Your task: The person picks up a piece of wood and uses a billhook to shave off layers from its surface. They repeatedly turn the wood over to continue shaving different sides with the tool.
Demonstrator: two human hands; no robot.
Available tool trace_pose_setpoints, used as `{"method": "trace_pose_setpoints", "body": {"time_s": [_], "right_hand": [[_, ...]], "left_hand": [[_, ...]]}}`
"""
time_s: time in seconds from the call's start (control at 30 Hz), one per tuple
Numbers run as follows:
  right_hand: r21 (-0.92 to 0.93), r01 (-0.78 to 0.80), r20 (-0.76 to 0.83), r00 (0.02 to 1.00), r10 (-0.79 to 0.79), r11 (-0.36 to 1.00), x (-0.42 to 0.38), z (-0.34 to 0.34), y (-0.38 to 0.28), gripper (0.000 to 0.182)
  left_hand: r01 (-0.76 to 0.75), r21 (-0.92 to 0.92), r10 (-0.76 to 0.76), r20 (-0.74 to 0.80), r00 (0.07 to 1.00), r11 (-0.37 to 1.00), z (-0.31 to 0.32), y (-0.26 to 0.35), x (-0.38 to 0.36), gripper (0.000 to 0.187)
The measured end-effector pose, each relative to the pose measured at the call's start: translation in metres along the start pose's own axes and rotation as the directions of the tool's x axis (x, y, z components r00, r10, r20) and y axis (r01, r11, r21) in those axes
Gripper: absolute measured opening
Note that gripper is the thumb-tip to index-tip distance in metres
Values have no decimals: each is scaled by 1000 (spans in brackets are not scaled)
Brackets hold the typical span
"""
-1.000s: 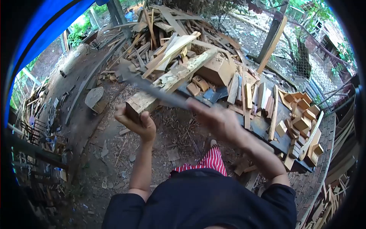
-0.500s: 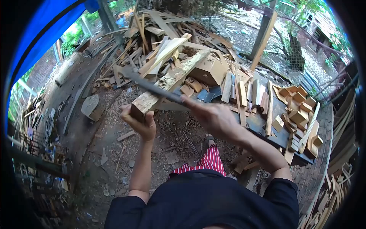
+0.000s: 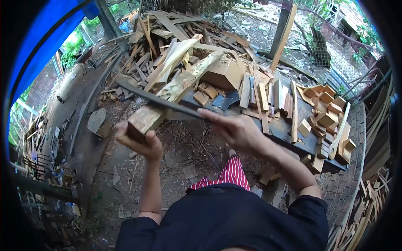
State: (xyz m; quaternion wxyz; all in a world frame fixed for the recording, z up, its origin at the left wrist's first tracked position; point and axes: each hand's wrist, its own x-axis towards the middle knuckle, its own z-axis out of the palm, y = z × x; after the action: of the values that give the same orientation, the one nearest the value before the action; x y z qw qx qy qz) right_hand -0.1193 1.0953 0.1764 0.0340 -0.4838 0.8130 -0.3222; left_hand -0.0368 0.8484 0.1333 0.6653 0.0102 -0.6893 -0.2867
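Note:
My left hand point(image 3: 142, 144) is wrapped under the near end of a long, rough wooden beam point(image 3: 144, 118), thumb on one side and fingers on the other. The beam slopes away, its far part beside a large wooden block point(image 3: 224, 71). In my right hand point(image 3: 238, 131) is a long, dark, blade-like tool point(image 3: 159, 99), which lies across the beam's top, past its left side. My index finger stretches along the tool; the handle is hidden inside my fist. The beam's upper face is chipped and pale.
A dark workbench point(image 3: 286, 140) on the right carries wood strips, small cut blocks point(image 3: 326, 119) and a pale stick point(image 3: 340, 129). Behind lies a heap of scrap wood point(image 3: 167, 31). A stump point(image 3: 99, 121) stands at the left; a post point(image 3: 281, 35) rises behind the bench.
The beam's near end and my left hand have shifted left and slightly down in view. The tool's far end has also moved left, with the tool still across the beam.

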Motion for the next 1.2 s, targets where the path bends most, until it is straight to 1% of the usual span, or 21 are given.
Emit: {"method": "trace_pose_setpoints", "body": {"time_s": [0.1,0.17,0.2,0.23,0.27,0.33,0.37,0.47,0.53,0.6,0.67,0.7,0.73,0.8,0.87,0.9,0.97,1.0,1.07,1.13,1.2], "right_hand": [[-6,63,-111,992,-63,998,12,13,2,47],[-113,40,-52,998,-46,993,18,17,-12,47],[-45,92,-54,994,-94,995,15,21,-18,48],[-111,120,-30,992,-124,987,11,18,-24,48],[-174,156,1,987,-158,972,7,13,-27,49],[-136,76,-143,985,-96,988,14,18,8,47],[-89,165,-249,951,-182,982,19,25,28,44],[-220,60,-137,986,-92,974,20,23,7,42],[-159,200,-155,962,-225,967,10,31,-7,41],[-211,223,-128,959,-253,952,5,27,-7,39],[-97,-5,-130,992,-8,995,16,20,23,38],[-191,108,-265,951,-158,975,22,17,25,36],[-194,110,-263,952,-160,975,21,18,20,36],[-222,39,-185,979,-81,974,20,22,2,37],[-232,172,-75,978,-194,958,9,19,-14,42],[-254,158,-79,980,-183,954,11,18,-7,42],[-192,94,-139,983,-122,977,15,15,17,40],[-121,-183,-58,982,178,976,21,-3,21,39],[-327,-362,-132,932,337,873,30,0,67,43],[-85,-373,-69,927,368,924,21,-11,71,43],[-30,-321,-36,947,320,947,20,-2,58,43]], "left_hand": [[74,150,-68,-42,997,986,6,-3,1,63],[88,79,-85,-45,995,993,5,-13,-1,62],[126,18,-125,-46,991,992,3,-15,-5,61],[72,54,-75,51,996,996,-5,-19,-5,60],[79,64,-82,46,996,995,-8,-20,-9,60],[97,109,-87,-98,991,989,-7,5,3,60],[102,101,-102,-14,995,990,-8,-3,-1,59],[151,92,-146,-57,988,984,-4,-22,-11,61],[160,81,-157,-38,987,984,-2,-24,-9,63],[59,27,-59,-13,998,998,-8,-26,-12,63],[61,85,-60,-20,998,994,-12,-14,-4,62],[64,85,-66,15,998,994,-9,-18,-5,63],[63,84,-67,50,996,995,-6,-21,-7,64],[95,65,-95,-2,995,993,0,-24,-8,64],[70,5,-70,-3,998,998,-4,-33,-14,64],[58,20,-59,65,996,998,-12,-36,-17,66],[56,51,-58,49,997,997,-19,-15,-6,67],[41,63,-42,9,999,997,-20,-5,0,68],[18,62,-18,-13,1000,998,-24,-7,6,68],[-72,51,69,50,996,996,-27,-12,9,68],[-24,25,23,43,999,999,-28,-9,11,72]]}}
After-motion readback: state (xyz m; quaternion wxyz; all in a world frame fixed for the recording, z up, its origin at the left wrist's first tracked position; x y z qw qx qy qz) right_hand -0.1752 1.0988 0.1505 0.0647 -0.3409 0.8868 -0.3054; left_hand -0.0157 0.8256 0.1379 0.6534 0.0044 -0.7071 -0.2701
